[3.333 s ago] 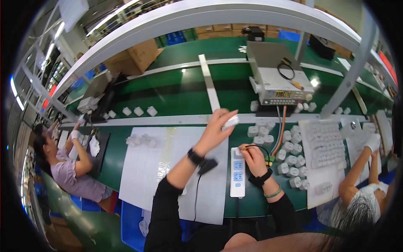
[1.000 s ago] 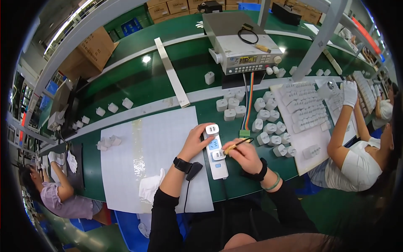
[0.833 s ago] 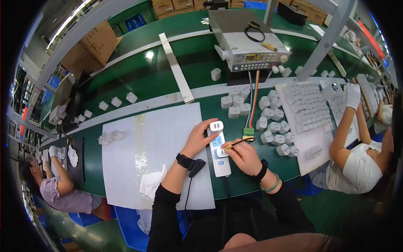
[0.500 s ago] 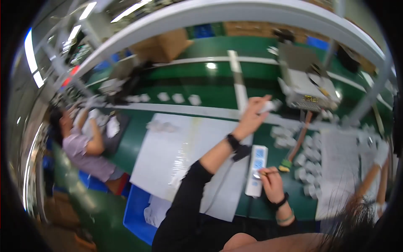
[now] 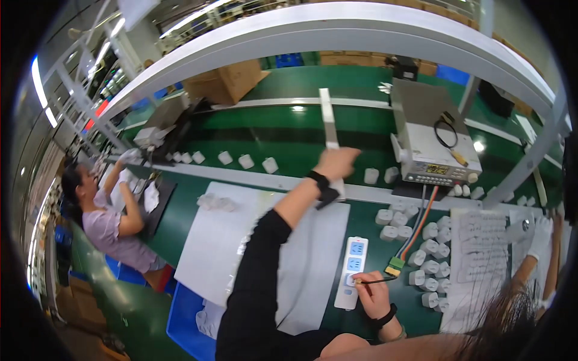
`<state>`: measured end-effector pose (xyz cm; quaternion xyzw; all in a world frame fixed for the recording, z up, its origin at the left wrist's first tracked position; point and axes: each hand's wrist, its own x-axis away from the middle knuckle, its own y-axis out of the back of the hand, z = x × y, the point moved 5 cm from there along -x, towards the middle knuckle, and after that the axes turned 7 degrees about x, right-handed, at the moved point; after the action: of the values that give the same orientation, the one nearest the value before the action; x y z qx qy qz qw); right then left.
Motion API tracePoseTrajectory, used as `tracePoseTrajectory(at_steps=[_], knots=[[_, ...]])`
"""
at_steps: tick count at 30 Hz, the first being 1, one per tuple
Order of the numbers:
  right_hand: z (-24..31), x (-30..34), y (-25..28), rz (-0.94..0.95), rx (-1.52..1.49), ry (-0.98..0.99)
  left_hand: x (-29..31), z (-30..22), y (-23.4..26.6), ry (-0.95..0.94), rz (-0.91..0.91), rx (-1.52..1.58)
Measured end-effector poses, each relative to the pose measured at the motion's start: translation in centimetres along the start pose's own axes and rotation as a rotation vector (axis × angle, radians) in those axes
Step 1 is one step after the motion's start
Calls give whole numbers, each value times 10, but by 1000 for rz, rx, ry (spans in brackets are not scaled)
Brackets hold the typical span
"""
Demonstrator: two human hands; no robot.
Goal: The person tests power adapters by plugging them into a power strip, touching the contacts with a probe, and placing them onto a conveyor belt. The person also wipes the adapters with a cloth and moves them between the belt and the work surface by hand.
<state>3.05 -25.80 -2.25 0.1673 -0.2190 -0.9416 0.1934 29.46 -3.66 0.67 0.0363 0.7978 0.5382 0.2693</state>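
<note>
Power strip (image 5: pixel 345 299): it is lying on the green desk (image 5: pixel 174 216), its length running away from the person; its two farther blue sockets are showing plainly, while fingertips are partly covering the nearest one.
Right grip (image 5: pixel 374 298): it is staying by the near end of the power strip, on its right side, thumb and fingers closing together on the black cable (image 5: pixel 380 280) close to its tip.
Black cable: its tip is pointing at the nearest socket of the power strip, and its length is reaching rightward to a green connector (image 5: pixel 395 263); what is sitting in that socket is too small to tell.
Left grip (image 5: pixel 337 162): it is stretching well beyond the far end of the power strip, over the gray rail (image 5: pixel 385 191); it is blurring, so one cannot tell whether the fingers are standing apart or together, or holding anything.
Two white adapters (image 5: pixel 371 175): they are standing beyond the power strip, to the right of the left grip.
Loose white adapters (image 5: pixel 429 246): they are clustering to the right of the power strip.
Metal instrument (image 5: pixel 442 162): it is standing beyond the power strip and to its right, colored wires (image 5: pixel 421 219) hanging down toward the green connector.
White sheet (image 5: pixel 307 259): it is spreading just left of the power strip.
Co-worker in a lilac top (image 5: pixel 114 222): this person is working far left of the power strip.
</note>
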Motion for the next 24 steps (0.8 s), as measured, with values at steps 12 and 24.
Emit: tracePoseTrajectory(at_steps=[12, 24], knots=[[-19, 13, -12, -56, -111, 50, 162, 227, 9, 423, 245, -954], [-26, 11, -22, -90, -143, 85, 165, -70, 57, 460, 83, 1201]])
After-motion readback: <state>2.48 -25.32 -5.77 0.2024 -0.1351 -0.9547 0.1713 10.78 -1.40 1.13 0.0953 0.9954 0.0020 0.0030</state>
